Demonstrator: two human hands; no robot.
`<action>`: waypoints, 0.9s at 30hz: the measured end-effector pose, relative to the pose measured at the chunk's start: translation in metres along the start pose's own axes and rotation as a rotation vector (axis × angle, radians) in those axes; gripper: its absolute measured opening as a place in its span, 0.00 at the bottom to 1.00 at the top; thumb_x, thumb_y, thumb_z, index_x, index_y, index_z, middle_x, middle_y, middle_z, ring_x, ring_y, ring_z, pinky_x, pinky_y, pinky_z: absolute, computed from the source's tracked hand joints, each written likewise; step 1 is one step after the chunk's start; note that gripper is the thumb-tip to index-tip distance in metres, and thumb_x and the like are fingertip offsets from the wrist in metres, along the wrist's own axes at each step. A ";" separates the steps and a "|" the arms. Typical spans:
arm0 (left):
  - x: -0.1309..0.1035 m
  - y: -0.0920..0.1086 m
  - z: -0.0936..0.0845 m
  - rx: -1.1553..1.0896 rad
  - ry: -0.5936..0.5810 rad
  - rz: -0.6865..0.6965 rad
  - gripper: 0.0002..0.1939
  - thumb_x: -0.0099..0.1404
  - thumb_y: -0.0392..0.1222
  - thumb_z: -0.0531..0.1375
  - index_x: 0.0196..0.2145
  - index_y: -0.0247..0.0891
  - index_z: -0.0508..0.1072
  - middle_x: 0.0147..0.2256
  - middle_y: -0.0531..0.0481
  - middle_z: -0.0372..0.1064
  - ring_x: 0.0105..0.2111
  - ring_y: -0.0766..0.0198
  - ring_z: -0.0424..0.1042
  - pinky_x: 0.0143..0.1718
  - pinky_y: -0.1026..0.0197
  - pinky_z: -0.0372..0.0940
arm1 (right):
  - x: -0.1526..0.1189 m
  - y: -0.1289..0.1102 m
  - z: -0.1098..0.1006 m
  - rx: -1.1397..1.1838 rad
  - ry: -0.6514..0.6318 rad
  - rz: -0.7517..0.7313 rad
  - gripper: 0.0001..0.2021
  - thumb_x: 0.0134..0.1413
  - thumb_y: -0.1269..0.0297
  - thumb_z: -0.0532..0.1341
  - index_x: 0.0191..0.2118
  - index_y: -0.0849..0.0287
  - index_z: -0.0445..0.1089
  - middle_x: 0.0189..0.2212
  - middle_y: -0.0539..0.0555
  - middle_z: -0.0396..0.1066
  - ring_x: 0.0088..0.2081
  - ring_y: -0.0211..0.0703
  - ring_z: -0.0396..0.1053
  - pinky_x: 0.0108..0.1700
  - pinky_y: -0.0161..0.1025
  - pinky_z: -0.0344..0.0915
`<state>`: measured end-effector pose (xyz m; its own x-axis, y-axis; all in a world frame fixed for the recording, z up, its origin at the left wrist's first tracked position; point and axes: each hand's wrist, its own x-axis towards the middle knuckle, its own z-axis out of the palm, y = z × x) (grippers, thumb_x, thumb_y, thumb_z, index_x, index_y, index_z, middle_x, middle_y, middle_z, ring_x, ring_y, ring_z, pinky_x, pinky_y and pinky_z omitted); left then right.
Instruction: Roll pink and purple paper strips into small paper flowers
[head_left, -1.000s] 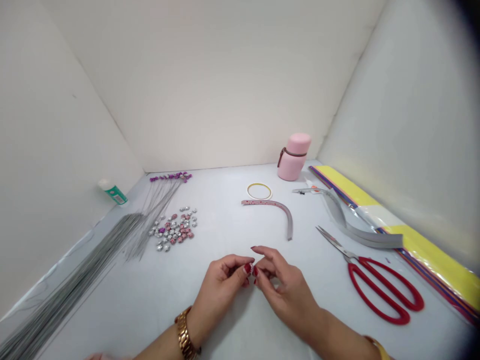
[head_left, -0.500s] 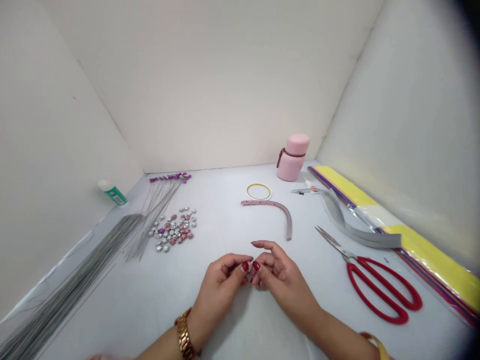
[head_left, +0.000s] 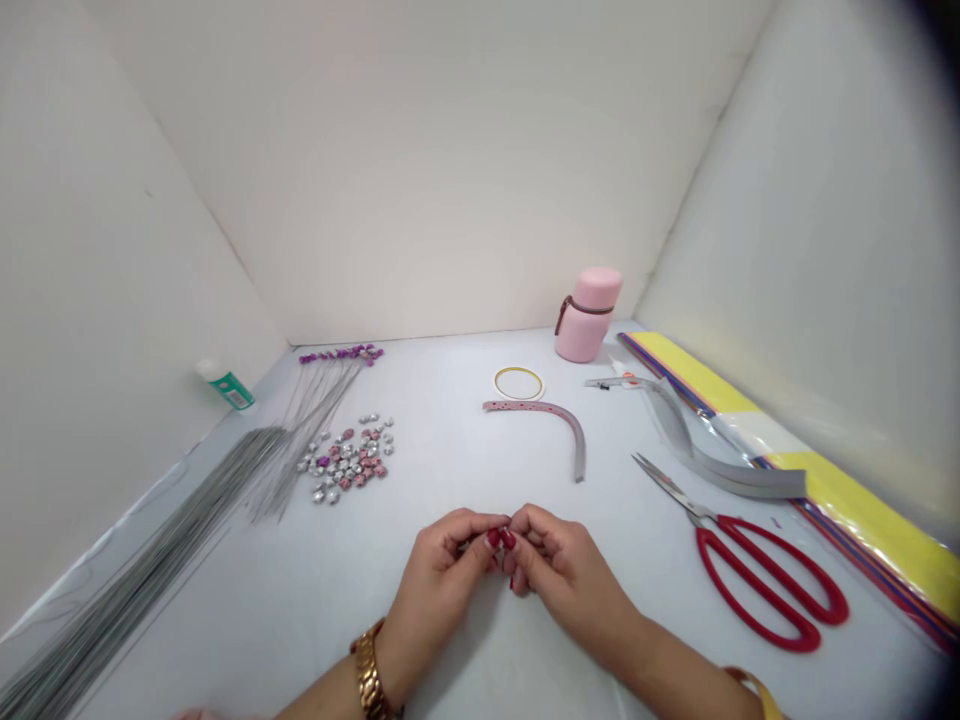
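My left hand (head_left: 448, 565) and my right hand (head_left: 566, 570) meet over the near middle of the table, thumbs and fingertips pinched together. Between them is a small pinkish paper piece, almost wholly covered by the fingers; its exact shape cannot be made out. Beyond the hands lies a curved paper strip (head_left: 576, 440), pink with dark dots at one end and grey at the other. To the left is a pile of small folded paper stars (head_left: 349, 462) in silver, pink and purple. Red-handled scissors (head_left: 705, 515) rest to the right, blades partly apart.
Thin grey wires (head_left: 172, 540) lie in a bundle at left; purple-tipped stems (head_left: 341, 355) lie behind. A glue bottle (head_left: 229, 387) leans by the left wall. A tape roll (head_left: 518, 383), pink flask (head_left: 589, 315), grey strips (head_left: 742, 478) and packed coloured sheets (head_left: 855, 510) are farther off.
My right index finger, raised and stretched before, has bent down to the left fingertips. The thumbs have come closer together over the small piece.
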<state>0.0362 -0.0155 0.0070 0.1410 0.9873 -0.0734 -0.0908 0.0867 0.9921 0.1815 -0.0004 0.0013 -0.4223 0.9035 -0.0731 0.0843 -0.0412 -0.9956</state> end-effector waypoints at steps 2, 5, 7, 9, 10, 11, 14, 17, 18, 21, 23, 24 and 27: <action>-0.002 -0.002 0.000 0.095 0.010 0.064 0.09 0.59 0.38 0.56 0.36 0.35 0.74 0.30 0.47 0.68 0.30 0.64 0.66 0.34 0.62 0.61 | -0.001 0.001 0.001 -0.004 0.012 -0.013 0.09 0.54 0.61 0.53 0.26 0.59 0.60 0.21 0.48 0.64 0.21 0.34 0.62 0.25 0.33 0.59; -0.004 -0.004 0.001 0.065 0.007 0.055 0.11 0.60 0.39 0.55 0.40 0.35 0.71 0.31 0.47 0.67 0.31 0.63 0.67 0.34 0.61 0.61 | -0.001 0.000 0.002 0.072 0.015 0.025 0.10 0.54 0.60 0.53 0.26 0.59 0.60 0.18 0.46 0.62 0.20 0.33 0.61 0.24 0.32 0.58; -0.004 -0.002 0.004 -0.013 0.010 0.031 0.10 0.60 0.40 0.55 0.40 0.34 0.69 0.29 0.48 0.67 0.28 0.65 0.67 0.31 0.62 0.62 | 0.000 -0.002 0.003 0.099 -0.001 0.034 0.11 0.55 0.59 0.53 0.26 0.59 0.60 0.18 0.46 0.62 0.20 0.33 0.61 0.23 0.31 0.57; -0.004 0.001 0.006 -0.089 -0.010 0.011 0.07 0.60 0.39 0.55 0.34 0.33 0.69 0.24 0.50 0.67 0.25 0.66 0.66 0.28 0.63 0.61 | 0.000 -0.003 0.003 0.106 -0.033 0.031 0.12 0.55 0.58 0.52 0.27 0.60 0.60 0.18 0.46 0.62 0.20 0.33 0.61 0.23 0.31 0.56; -0.003 0.002 0.006 -0.116 -0.029 0.006 0.06 0.61 0.38 0.55 0.32 0.32 0.69 0.22 0.50 0.66 0.24 0.66 0.66 0.27 0.63 0.60 | 0.000 -0.003 0.003 0.107 -0.049 0.031 0.12 0.56 0.58 0.52 0.26 0.60 0.60 0.19 0.46 0.63 0.20 0.32 0.61 0.24 0.31 0.56; -0.003 0.003 0.006 -0.134 -0.049 0.000 0.06 0.61 0.38 0.55 0.30 0.32 0.69 0.22 0.51 0.66 0.23 0.67 0.66 0.27 0.63 0.60 | 0.001 -0.003 0.003 0.106 -0.064 0.034 0.12 0.56 0.58 0.52 0.26 0.60 0.60 0.19 0.47 0.63 0.20 0.32 0.61 0.24 0.31 0.56; -0.001 0.004 0.004 -0.142 -0.079 -0.009 0.07 0.60 0.36 0.55 0.30 0.31 0.70 0.21 0.50 0.66 0.22 0.67 0.65 0.27 0.63 0.60 | 0.002 0.000 0.001 0.098 -0.104 0.049 0.12 0.55 0.58 0.52 0.26 0.60 0.58 0.19 0.47 0.63 0.19 0.32 0.61 0.23 0.31 0.56; -0.002 0.000 0.003 -0.137 -0.078 0.002 0.07 0.61 0.38 0.54 0.34 0.31 0.69 0.22 0.50 0.67 0.24 0.66 0.66 0.28 0.62 0.60 | 0.002 0.002 0.000 0.135 -0.118 0.068 0.13 0.56 0.58 0.51 0.26 0.60 0.58 0.18 0.47 0.64 0.18 0.31 0.61 0.22 0.30 0.55; -0.002 -0.001 0.003 -0.134 -0.071 0.012 0.08 0.61 0.38 0.54 0.36 0.32 0.68 0.23 0.50 0.67 0.24 0.66 0.66 0.28 0.62 0.61 | 0.002 0.001 0.000 0.162 -0.116 0.073 0.13 0.57 0.58 0.51 0.26 0.61 0.58 0.18 0.47 0.63 0.18 0.31 0.61 0.21 0.30 0.55; -0.005 -0.002 0.004 -0.088 -0.049 0.040 0.08 0.61 0.39 0.55 0.36 0.33 0.67 0.23 0.51 0.66 0.23 0.67 0.66 0.28 0.62 0.61 | 0.001 0.000 0.000 0.242 -0.128 0.091 0.13 0.57 0.58 0.50 0.27 0.61 0.58 0.18 0.47 0.64 0.18 0.31 0.61 0.22 0.29 0.54; -0.006 -0.002 0.004 -0.046 -0.057 0.044 0.08 0.62 0.40 0.54 0.35 0.32 0.68 0.22 0.51 0.65 0.22 0.67 0.66 0.27 0.62 0.60 | 0.000 -0.001 0.001 0.259 -0.148 0.102 0.13 0.58 0.58 0.49 0.27 0.61 0.59 0.19 0.48 0.64 0.19 0.31 0.62 0.22 0.30 0.54; -0.006 -0.002 0.004 -0.034 -0.066 0.047 0.08 0.62 0.40 0.53 0.35 0.32 0.68 0.21 0.51 0.65 0.22 0.67 0.66 0.27 0.62 0.60 | -0.001 -0.001 0.001 0.253 -0.155 0.106 0.13 0.58 0.58 0.49 0.27 0.61 0.59 0.19 0.48 0.64 0.19 0.31 0.62 0.21 0.30 0.54; -0.006 -0.003 0.003 -0.025 -0.066 0.058 0.08 0.62 0.39 0.53 0.35 0.32 0.68 0.21 0.51 0.65 0.21 0.67 0.66 0.27 0.62 0.61 | -0.002 0.000 0.003 0.188 -0.163 0.093 0.14 0.58 0.57 0.49 0.27 0.61 0.59 0.19 0.47 0.63 0.18 0.31 0.61 0.21 0.30 0.55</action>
<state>0.0387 -0.0221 0.0048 0.1992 0.9799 -0.0081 -0.1248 0.0335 0.9916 0.1797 -0.0034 0.0009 -0.5618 0.8119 -0.1584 -0.0333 -0.2134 -0.9764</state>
